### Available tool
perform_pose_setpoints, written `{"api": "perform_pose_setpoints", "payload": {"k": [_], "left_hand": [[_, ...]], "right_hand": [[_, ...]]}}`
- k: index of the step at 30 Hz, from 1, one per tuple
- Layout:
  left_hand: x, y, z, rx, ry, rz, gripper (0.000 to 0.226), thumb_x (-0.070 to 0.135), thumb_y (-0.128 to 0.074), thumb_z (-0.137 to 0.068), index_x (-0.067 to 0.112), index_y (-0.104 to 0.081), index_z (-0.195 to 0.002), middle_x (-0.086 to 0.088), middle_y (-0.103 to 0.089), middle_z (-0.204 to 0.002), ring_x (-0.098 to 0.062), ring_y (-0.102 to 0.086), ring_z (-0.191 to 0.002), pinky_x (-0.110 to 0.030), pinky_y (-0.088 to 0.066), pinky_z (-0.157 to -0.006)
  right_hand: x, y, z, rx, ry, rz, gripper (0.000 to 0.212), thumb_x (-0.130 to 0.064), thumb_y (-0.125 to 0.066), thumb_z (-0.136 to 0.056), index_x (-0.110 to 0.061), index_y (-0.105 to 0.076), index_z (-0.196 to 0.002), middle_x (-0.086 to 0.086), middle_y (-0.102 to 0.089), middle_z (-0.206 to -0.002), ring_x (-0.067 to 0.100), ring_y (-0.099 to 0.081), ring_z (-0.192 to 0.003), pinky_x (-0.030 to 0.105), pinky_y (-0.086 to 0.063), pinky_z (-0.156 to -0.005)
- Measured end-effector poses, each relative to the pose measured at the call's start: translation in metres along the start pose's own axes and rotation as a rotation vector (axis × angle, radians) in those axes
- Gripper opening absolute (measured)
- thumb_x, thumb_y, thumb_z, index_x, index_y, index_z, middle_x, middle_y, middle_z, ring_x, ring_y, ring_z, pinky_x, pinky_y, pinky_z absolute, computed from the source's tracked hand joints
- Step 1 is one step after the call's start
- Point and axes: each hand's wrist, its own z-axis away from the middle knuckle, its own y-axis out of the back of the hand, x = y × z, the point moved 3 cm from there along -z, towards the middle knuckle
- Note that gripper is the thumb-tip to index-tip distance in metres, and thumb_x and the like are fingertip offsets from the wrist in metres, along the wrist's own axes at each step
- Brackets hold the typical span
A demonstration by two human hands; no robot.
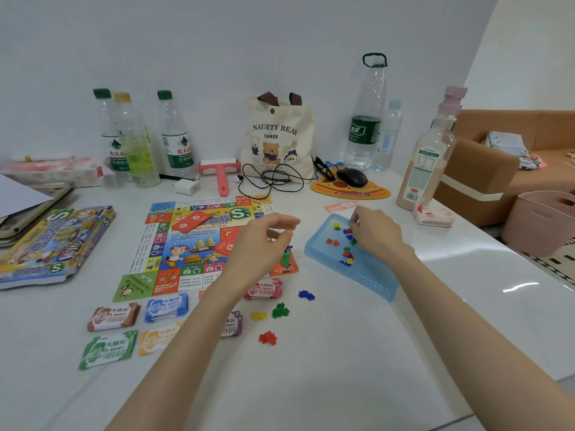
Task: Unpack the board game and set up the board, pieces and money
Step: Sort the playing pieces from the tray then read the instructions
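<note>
1. Across a glossy white desk (pixel 357 353) set against a plain pale wall, the game is spread out; a brown sofa (pixel 510 157) and a pink basket (pixel 543 222) stand off to the right.
2. Along the wall stand water bottles (pixel 174 135), a cream tote bag (pixel 278 141) printed with bears, a pink lint roller (pixel 221 175), a black cable (pixel 273 178) and a black mouse (pixel 352 177) on a pizza-shaped pad (pixel 348 189).
3. The game board (pixel 199 244) lies flat and open mid-desk, brightly printed with a ship and cartoon figures, with red cards (pixel 190 221) on it.
4. The game box (pixel 59 244) lies to the board's left, tilted.
5. Stacks of play money sit in front of the board: brown (pixel 113 317), blue (pixel 166 307), green (pixel 107 353), orange (pixel 157 337), purple (pixel 231 325) and pink (pixel 264 289).
6. Small clusters of plastic houses lie loose on the desk: blue (pixel 306 295), green (pixel 280 311), yellow (pixel 259 315), red (pixel 268 337).
7. A blue plastic tray (pixel 370 275), right of the board, holds mixed coloured houses.
8. The left hand (pixel 261 244) hovers over the board's right edge, fingers (pixel 287 223) curled and pinching something small; what it is cannot be told.
9. The right hand (pixel 376 233) is over the tray, fingers (pixel 354 217) bunched on the pieces; whether it holds one cannot be told.
</note>
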Motion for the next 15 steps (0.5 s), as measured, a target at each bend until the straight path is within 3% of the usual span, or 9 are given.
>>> {"api": "perform_pose_setpoints", "payload": {"k": [4, 7, 11, 15], "left_hand": [[0.0, -0.001, -0.001, -0.002, 0.001, -0.019, 0.026, 0.014, -0.054, -0.095, 0.029, -0.066, -0.113, 0.017, -0.063, -0.104, 0.008, -0.054, -0.085, -0.002, -0.041, -0.065], [0.001, -0.002, -0.001, -0.007, -0.001, -0.025, 0.026, 0.014, -0.053, -0.096, 0.029, -0.066, -0.113, 0.018, -0.062, -0.104, 0.008, -0.054, -0.085, -0.003, -0.041, -0.064], [0.001, -0.001, 0.0, -0.006, -0.006, -0.017, 0.026, 0.013, -0.054, -0.095, 0.029, -0.066, -0.113, 0.017, -0.063, -0.104, 0.005, -0.055, -0.087, -0.003, -0.042, -0.064], [0.0, 0.0, 0.002, -0.001, -0.009, -0.01, 0.027, 0.013, -0.054, -0.095, 0.029, -0.066, -0.112, 0.016, -0.064, -0.105, 0.001, -0.057, -0.091, -0.004, -0.043, -0.065]], "right_hand": [[-0.005, 0.012, 0.002, 0.113, 0.102, -0.028, 0.016, -0.018, -0.041, -0.1, -0.019, -0.054, -0.109, 0.006, -0.067, -0.101, 0.025, -0.056, -0.086, 0.032, -0.037, -0.065], [-0.007, 0.02, 0.005, 0.17, 0.153, -0.038, 0.025, -0.019, -0.039, -0.1, -0.021, -0.056, -0.119, 0.007, -0.066, -0.108, 0.026, -0.056, -0.094, 0.031, -0.034, -0.066], [-0.01, 0.025, 0.007, 0.246, 0.205, -0.042, 0.027, -0.022, -0.044, -0.1, -0.024, -0.06, -0.123, 0.002, -0.066, -0.116, 0.025, -0.057, -0.108, 0.034, -0.043, -0.073], [-0.013, 0.029, 0.01, 0.345, 0.248, -0.083, 0.028, -0.024, -0.051, -0.098, -0.026, -0.064, -0.123, 0.001, -0.069, -0.112, 0.024, -0.057, -0.109, 0.036, -0.047, -0.076]]}}
